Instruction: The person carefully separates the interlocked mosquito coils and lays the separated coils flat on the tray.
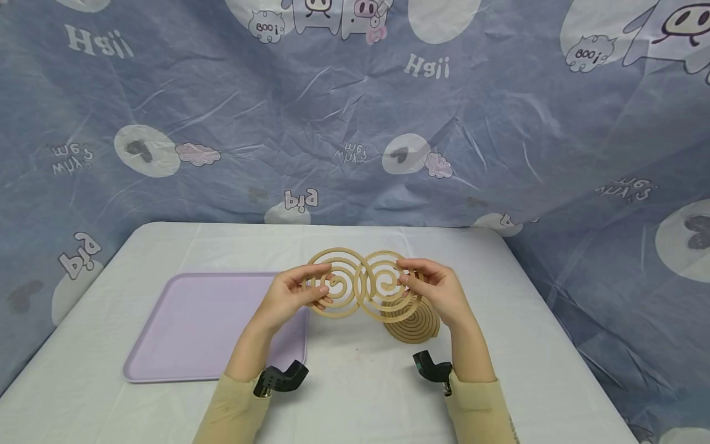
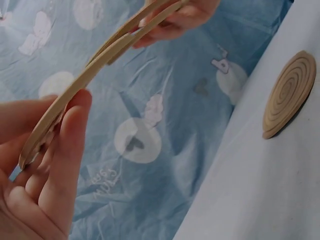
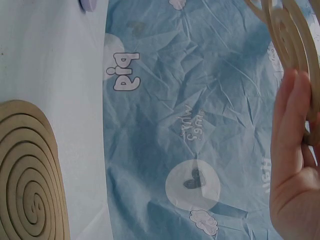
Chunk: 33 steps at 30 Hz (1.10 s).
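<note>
Head view: left hand pinches one tan coil, right hand pinches a second coil overlapping it.

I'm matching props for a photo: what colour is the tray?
The tray is plain pale purple; it shows best in the head view.

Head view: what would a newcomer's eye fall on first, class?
The left spiral and right spiral, overlapping mid-picture, would probably strike first, held in the left grip and right grip. A tightly wound coil on the table, partly behind the right spiral, comes next, then the lilac tray at left.
</note>
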### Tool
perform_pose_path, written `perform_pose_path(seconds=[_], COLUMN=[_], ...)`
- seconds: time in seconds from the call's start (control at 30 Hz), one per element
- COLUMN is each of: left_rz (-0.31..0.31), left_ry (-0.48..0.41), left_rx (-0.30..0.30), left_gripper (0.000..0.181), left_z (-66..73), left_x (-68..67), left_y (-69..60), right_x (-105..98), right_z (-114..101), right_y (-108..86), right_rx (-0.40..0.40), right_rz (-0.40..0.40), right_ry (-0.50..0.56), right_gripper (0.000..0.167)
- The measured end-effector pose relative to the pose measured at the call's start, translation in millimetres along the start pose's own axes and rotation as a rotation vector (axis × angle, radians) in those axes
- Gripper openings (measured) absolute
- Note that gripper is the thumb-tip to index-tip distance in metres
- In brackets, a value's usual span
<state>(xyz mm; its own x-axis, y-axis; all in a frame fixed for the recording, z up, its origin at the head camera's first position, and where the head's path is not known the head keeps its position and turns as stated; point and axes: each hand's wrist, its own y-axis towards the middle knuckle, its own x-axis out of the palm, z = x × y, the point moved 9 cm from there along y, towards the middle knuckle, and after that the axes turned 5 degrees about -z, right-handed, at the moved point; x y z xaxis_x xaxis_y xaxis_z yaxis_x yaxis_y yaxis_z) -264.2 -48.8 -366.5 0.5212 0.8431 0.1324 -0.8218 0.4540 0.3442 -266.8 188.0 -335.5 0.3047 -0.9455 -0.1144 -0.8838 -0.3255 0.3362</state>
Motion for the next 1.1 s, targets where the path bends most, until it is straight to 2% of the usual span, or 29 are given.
perform_pose_path(seconds=[0.17, 0.23, 0.3, 0.4, 0.5, 0.63, 0.73, 0.9, 1.0, 1.1], left_rz=[-0.106, -0.119, -0.110, -0.045, 0.074, 0.197, 0.250, 0.379, 0.418, 0.409], left_ry=[0.077, 0.103, 0.112, 0.089, 0.040, -0.007, -0.023, -0.067, -0.080, -0.077], left_rx=[-0.051, -0.050, -0.049, -0.043, -0.025, 0.052, 0.115, 0.195, 0.219, 0.223], left_gripper=[0.040, 0.037, 0.036, 0.038, 0.041, 0.041, 0.040, 0.040, 0.039, 0.040], left_z=[-0.5, 0.2, 0.1, -1.2, -2.3, -1.0, 1.4, 8.3, 12.1, 13.9], left_x=[3.0, 3.3, 2.9, 0.0, -4.1, -5.2, -5.1, -14.0, -18.9, -20.3], left_y=[-3.0, -3.1, -2.7, -1.1, 1.2, 3.5, 4.0, -0.4, -3.0, -3.5], right_x=[11.9, 15.6, 17.1, 13.4, 4.8, -5.7, -10.0, -16.8, -18.9, -18.4], right_z=[0.8, -0.2, -1.5, -1.5, 0.6, 1.8, 0.4, -2.6, -3.3, -3.0], right_y=[-2.5, -3.3, -3.3, -1.3, 0.5, 0.3, 0.5, -0.6, -2.0, -2.1], right_rx=[0.018, 0.011, 0.001, -0.003, 0.008, 0.019, -0.003, -0.057, -0.057, -0.035], right_rz=[-0.191, -0.236, -0.246, -0.177, -0.054, 0.094, 0.159, 0.254, 0.284, 0.281], right_ry=[-0.065, -0.063, -0.063, -0.085, -0.100, -0.065, -0.016, 0.054, 0.069, 0.062], right_gripper=[0.025, 0.025, 0.024, 0.025, 0.027, 0.030, 0.031, 0.032, 0.032, 0.032])
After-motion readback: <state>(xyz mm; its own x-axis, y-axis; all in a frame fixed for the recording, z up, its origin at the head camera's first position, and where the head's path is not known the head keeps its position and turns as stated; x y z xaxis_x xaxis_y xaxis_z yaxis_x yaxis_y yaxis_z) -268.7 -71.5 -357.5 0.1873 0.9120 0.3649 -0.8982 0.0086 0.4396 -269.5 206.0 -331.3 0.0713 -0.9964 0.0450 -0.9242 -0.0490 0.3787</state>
